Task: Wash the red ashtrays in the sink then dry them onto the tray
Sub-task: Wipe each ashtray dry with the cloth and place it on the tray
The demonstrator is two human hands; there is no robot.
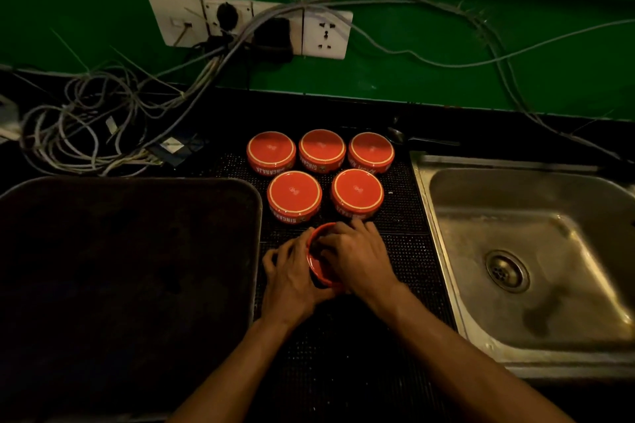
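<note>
Several red ashtrays (294,194) with white rims stand upside down on a black dotted mat (405,216), in two rows between the tray and the sink. One more red ashtray (318,268) is tilted on its side near the mat's middle. My left hand (292,278) grips its left edge and my right hand (357,254) lies over its top and right side, hiding most of it. The dark rectangular tray (130,251) lies at the left, and nothing shows on it. The steel sink (536,251) is at the right, with a round drain (508,271).
A green wall runs along the back with a white socket strip (251,24) and plugs. A tangle of grey cables (89,120) lies on the counter at the back left. A dark spoon-like utensil (409,138) rests behind the sink.
</note>
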